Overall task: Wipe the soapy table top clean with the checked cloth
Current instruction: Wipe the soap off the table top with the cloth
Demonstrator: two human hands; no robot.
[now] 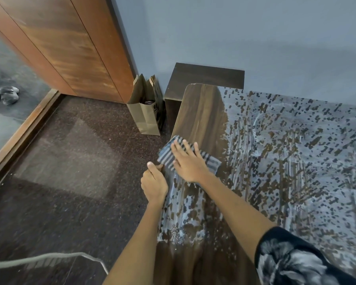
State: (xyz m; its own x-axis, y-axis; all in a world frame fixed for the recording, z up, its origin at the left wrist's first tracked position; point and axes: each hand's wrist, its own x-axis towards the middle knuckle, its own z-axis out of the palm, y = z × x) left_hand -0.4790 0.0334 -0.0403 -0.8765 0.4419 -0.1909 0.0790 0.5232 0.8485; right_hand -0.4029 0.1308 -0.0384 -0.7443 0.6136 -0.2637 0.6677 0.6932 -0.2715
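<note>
The dark wooden table top [201, 116] runs from the far corner toward me, and pale soapy foam [296, 153] covers most of its right and middle parts. A strip along the left edge at the far end shows bare wood. The blue and grey checked cloth [168, 154] lies on the table's left edge. My right hand [188, 163] presses flat on the cloth with straight, spread fingers. My left hand [154, 183] is at the table's edge just below the cloth, fingers curled, thumb and fingers pinching the cloth's near corner.
A brown paper bag [145, 112] stands on the dark speckled floor by the table's far left corner. A dark wooden box [206, 79] sits against the blue wall behind it. A wooden door [66, 48] is at the left, and a grey cable [49, 259] lies on the floor.
</note>
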